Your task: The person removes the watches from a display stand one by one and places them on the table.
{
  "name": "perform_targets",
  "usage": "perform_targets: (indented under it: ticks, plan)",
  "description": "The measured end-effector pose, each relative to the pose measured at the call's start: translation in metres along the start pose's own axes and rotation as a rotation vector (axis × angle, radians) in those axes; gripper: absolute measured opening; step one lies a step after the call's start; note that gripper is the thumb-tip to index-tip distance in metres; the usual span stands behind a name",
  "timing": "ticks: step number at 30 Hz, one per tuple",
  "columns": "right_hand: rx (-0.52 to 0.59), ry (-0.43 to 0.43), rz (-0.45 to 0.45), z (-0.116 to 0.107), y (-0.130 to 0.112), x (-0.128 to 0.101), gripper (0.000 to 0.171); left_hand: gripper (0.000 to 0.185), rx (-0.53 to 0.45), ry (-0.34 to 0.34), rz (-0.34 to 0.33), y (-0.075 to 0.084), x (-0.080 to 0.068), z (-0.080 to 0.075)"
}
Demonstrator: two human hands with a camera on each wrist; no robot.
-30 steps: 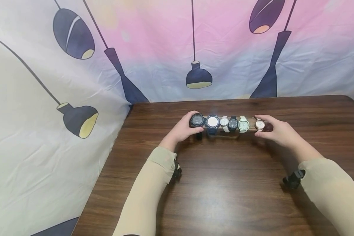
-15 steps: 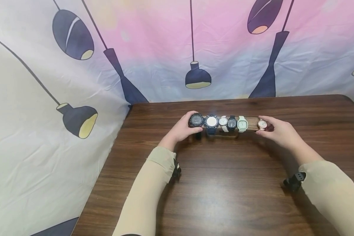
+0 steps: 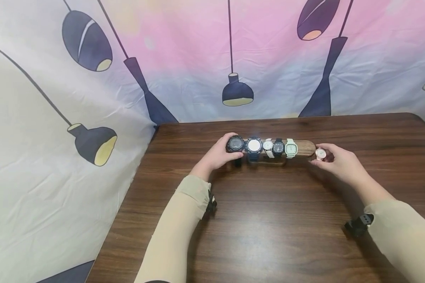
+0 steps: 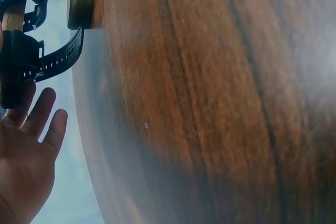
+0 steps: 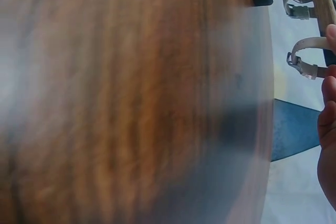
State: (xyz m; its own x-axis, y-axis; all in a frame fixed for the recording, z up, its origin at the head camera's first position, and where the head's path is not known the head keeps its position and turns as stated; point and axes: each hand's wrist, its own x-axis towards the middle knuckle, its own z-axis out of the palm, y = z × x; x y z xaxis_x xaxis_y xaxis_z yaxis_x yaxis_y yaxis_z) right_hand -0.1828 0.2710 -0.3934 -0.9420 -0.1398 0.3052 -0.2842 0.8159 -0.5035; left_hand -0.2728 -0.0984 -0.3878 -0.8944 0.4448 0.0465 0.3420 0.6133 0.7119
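A wooden watch stand (image 3: 306,148) lies crosswise near the back of the table. My left hand (image 3: 217,154) steadies its left end, thumb and forefinger around the black digital watch (image 3: 236,144) there. In the left wrist view that watch's strap (image 4: 62,61) hangs below the bar, and three fingers extend beneath. At the right end, my right hand (image 3: 343,163) pinches a small watch with a pale round dial (image 3: 320,153), just off the bar's tip in the head view. Its looped band (image 5: 310,43) shows in the right wrist view, still close to the bar's end.
Between the hands the bar carries a dark blue watch (image 3: 254,145), a white-strapped watch (image 3: 268,146), a black square watch (image 3: 278,147) and a mint-green watch (image 3: 291,149). The brown wooden table (image 3: 269,220) meets a lamp-printed cloth (image 3: 198,59) behind.
My right hand has drawn the small watch rightward along the bar and past its tip, baring the wood there. The left hand has stayed at the stand's left end.
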Motion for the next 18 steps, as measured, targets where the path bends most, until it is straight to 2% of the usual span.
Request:
perform_targets:
  ticks: [18]
  plan:
    - [-0.004, -0.012, -0.019, 0.004, 0.008, -0.025, 0.052, 0.068, 0.003, -0.003, 0.002, 0.003, -0.002, -0.001]
